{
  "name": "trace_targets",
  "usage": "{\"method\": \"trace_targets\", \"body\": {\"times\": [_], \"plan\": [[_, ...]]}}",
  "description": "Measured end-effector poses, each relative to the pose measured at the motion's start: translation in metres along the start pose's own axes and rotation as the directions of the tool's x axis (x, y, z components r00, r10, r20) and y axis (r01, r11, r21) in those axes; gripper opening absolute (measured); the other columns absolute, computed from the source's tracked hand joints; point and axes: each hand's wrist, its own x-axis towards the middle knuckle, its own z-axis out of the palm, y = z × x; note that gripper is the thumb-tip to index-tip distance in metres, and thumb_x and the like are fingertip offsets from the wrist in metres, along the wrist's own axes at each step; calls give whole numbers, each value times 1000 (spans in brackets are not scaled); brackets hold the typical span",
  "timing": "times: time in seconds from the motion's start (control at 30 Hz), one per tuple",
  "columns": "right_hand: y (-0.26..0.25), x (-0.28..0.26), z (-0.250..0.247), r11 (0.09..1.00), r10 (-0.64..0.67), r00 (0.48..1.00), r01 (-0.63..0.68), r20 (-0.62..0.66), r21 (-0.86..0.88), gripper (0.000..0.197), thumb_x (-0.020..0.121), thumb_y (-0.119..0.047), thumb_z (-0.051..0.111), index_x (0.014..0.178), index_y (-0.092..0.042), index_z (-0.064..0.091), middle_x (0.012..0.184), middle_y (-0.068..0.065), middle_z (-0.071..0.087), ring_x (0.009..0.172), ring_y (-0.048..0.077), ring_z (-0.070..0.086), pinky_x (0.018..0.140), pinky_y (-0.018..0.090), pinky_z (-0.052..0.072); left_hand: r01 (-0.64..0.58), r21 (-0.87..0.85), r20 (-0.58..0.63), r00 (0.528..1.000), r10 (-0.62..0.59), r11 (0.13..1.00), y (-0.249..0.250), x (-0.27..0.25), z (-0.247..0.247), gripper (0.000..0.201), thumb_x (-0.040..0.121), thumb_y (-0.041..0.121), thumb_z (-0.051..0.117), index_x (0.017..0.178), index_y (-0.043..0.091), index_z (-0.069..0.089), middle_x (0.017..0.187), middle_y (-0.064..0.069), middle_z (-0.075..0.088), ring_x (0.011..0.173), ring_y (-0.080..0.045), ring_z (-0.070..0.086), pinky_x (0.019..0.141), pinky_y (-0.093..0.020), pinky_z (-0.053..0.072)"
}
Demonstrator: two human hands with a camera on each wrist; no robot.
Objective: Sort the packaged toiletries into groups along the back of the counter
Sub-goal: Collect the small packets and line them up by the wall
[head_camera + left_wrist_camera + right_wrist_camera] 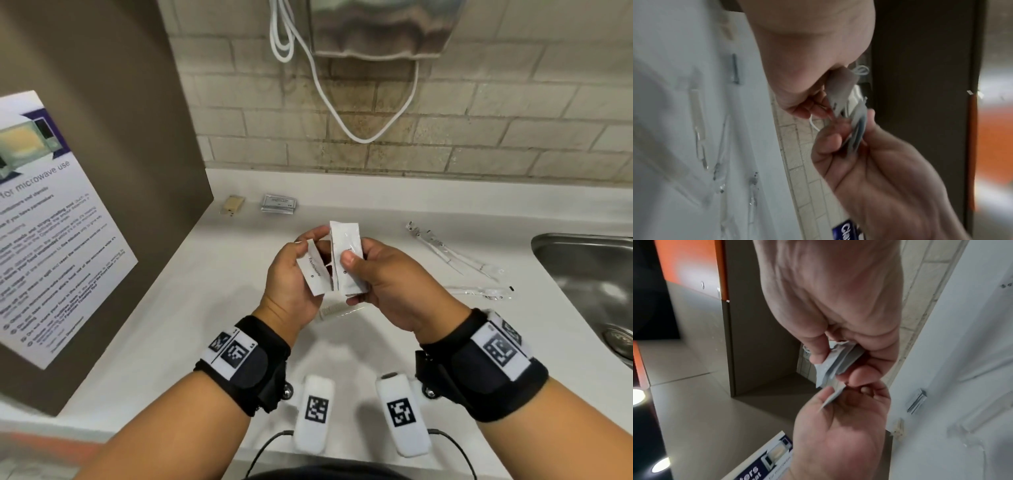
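Both hands are raised over the middle of the white counter (191,274). My left hand (301,253) pinches a single white toothpaste sachet (315,274). Touching it on the right, my right hand (356,263) grips a small upright stack of white sachets (346,240) under its thumb. The left wrist view shows the left hand (826,105) on its sachet (839,91); the right wrist view shows the right hand (838,363) on the stack (840,360). At the back of the counter lie a tan packet (233,204) and a pile of grey packets (279,204).
Clear-wrapped toothbrushes (448,253) lie right of my hands, another (479,291) nearer the steel sink (589,274). A wrapped comb (337,311) lies under my hands. A brown panel with a microwave notice (51,240) walls the left side. A white cable (342,120) hangs on the tiles.
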Motion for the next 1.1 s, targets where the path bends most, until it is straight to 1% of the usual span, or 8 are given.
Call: {"method": "trace_targets", "body": {"times": [0.3,0.5,0.57,0.63,0.73,0.83,0.97,1.1], "plan": [[5,6,18,968,120,985,-144,-123,-206,16,99,-32,42,91,-26,54,83,-1,62,76,20,57,65,30,41,25,190,145,988,-53,982,-19,-5,14,43,102,40,30,140,28,47,80,9,70,71,-8,68,63,-25,53],[-3,2,17,900,77,995,-95,-60,-425,27,100,-24,36,99,-21,63,99,3,65,92,21,62,85,39,47,122,66,2,993,-122,990,-8,-3,7,37,102,29,35,133,21,56,133,-5,58,104,-24,62,76,-36,52],[-5,3,11,863,40,997,-67,-63,-501,24,98,-25,40,94,-28,63,94,3,58,84,19,58,83,37,46,146,-62,9,989,-146,987,-3,-1,1,35,101,28,36,129,18,56,126,-14,59,89,-27,67,71,-39,54],[-13,1,4,794,-58,990,-34,-132,-607,32,94,-34,50,126,-29,55,111,2,48,98,16,59,88,29,47,160,-125,50,987,-155,979,1,-2,0,33,101,27,35,127,17,53,120,-20,62,83,-30,71,67,-41,58],[-27,-4,-3,558,-144,989,103,26,-824,109,67,-52,79,151,-39,10,143,-5,29,135,10,29,108,24,27,207,-26,91,975,-204,978,2,-5,0,32,102,28,36,128,19,52,110,-19,69,90,-33,71,66,-41,58],[-27,-2,5,355,31,959,252,281,-900,141,52,-53,87,147,-43,-17,159,-3,8,147,15,5,119,34,12,249,124,124,957,-264,961,-1,-10,5,27,99,25,44,116,16,62,100,-15,68,92,-30,68,71,-41,55],[-22,7,5,339,-41,943,323,329,-884,127,61,-36,85,150,-42,-4,120,-7,37,115,10,37,99,28,41,284,184,201,926,-319,941,2,-14,4,24,92,4,40,96,13,62,80,-9,64,76,-20,67,59,-30,53],[-21,6,1,415,-76,933,349,351,-840,122,56,-38,89,149,-44,12,122,-10,37,113,2,37,89,14,40,263,247,247,914,-323,933,9,-19,6,28,87,-9,38,87,10,59,66,-9,61,63,-19,66,50,-26,51]]}}
